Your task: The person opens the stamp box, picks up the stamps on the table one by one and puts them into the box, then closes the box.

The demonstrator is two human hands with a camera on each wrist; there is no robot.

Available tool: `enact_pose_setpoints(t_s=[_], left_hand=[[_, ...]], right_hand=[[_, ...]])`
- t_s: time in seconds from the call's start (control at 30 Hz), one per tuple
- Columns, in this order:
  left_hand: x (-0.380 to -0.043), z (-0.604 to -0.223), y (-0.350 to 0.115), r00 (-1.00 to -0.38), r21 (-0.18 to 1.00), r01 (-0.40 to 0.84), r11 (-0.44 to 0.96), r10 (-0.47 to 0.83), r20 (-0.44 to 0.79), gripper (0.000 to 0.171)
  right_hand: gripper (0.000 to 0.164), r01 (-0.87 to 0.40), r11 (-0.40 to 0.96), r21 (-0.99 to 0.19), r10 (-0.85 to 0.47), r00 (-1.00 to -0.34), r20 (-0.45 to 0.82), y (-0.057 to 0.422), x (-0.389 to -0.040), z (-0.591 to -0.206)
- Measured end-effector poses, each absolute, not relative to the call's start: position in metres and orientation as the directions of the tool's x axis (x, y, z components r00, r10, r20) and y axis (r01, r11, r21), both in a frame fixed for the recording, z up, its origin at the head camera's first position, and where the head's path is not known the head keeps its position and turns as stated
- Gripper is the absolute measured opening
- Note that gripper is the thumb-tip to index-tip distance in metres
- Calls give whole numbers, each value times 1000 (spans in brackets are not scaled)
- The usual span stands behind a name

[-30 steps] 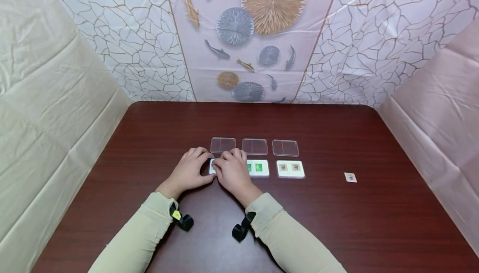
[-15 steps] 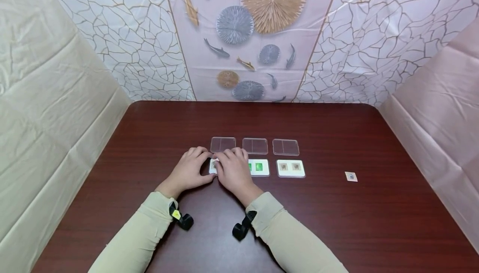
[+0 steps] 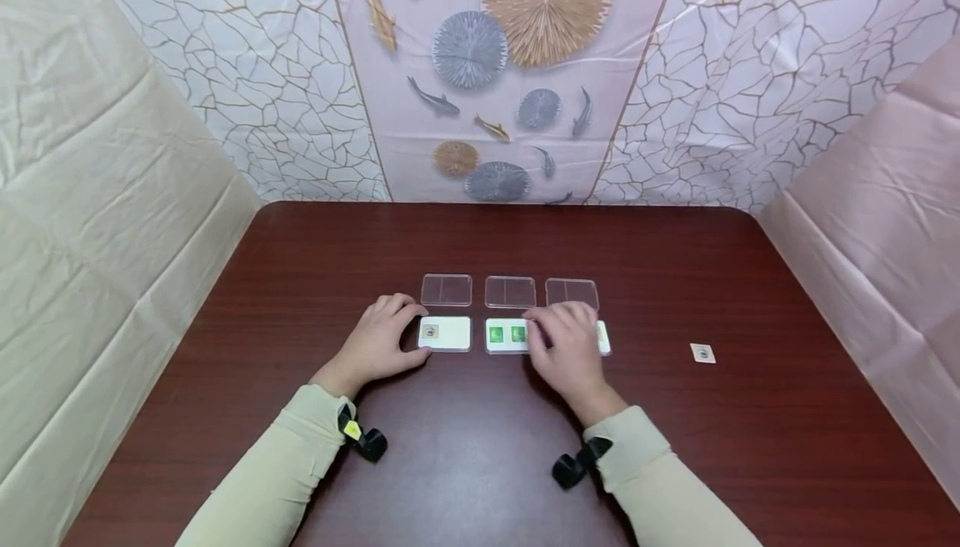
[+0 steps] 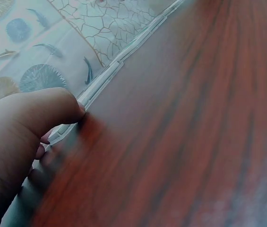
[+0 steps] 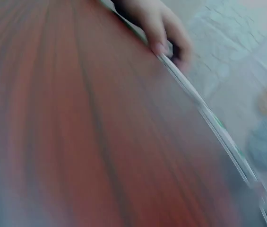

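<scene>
In the head view, my left hand [image 3: 378,338] holds the left end of a flat white case [image 3: 453,334], thumb at the near corner and fingers at the far one. One small picture tile [image 3: 430,332] lies on the case's left half. The right wrist view shows that left thumb and fingers around the case's edge. My right hand [image 3: 566,347] reaches over the middle and right cases with loosely bent fingers, and nothing shows in it. Two green tiles [image 3: 497,335] lie on the middle case [image 3: 507,348]; most of the right case [image 3: 603,340] is hidden under the hand.
Three clear plastic covers [image 3: 446,290] lie in a row behind the cases. A loose picture tile [image 3: 702,353] rests on the brown table [image 3: 750,447] at the right. A patterned cloth [image 3: 555,105] hangs behind the table, with pale fabric [image 3: 112,197] at the left side.
My right hand has left the left case and moved right, over the middle and right cases. The left case's tile now lies uncovered. My left hand has stayed in place.
</scene>
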State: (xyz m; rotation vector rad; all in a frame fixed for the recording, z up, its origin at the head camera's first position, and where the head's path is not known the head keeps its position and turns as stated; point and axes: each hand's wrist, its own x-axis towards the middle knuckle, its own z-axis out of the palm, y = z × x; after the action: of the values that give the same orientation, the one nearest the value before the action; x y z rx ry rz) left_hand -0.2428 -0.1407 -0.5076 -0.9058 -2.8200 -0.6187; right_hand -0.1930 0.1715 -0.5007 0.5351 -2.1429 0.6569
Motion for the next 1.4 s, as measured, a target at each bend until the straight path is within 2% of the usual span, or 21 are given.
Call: enact_pose_setpoints(t_s=[0.27, 0.57, 0.7, 0.83, 1.07, 1.4], left_hand=[[-242, -507, -144, -812, 357, 583, 730, 525, 254, 54], [-241, -507, -145, -825, 355, 565, 744, 521, 219, 54], [-241, -508, -144, -819, 353, 573, 740, 524, 231, 54], [-240, -508, -144, -818, 351, 575, 739, 524, 236, 55], [-241, -510, -142, -820, 349, 571, 743, 526, 224, 55], [-241, -508, -139, -809, 337, 588, 735, 534, 246, 55]], right_hand=[[10, -515, 768, -381, -82, -670, 738, 264, -185, -504], [12, -280, 847, -452, 59, -795, 603, 356, -159, -504], [15, -232, 854, -466, 50, -855, 517, 384, -146, -503], [17, -226, 864, -449, 4, -890, 456, 399, -138, -504], [10, -239, 900, -365, -57, -893, 445, 405, -136, -506], [8, -199, 926, -320, -56, -912, 406, 405, -135, -500]])
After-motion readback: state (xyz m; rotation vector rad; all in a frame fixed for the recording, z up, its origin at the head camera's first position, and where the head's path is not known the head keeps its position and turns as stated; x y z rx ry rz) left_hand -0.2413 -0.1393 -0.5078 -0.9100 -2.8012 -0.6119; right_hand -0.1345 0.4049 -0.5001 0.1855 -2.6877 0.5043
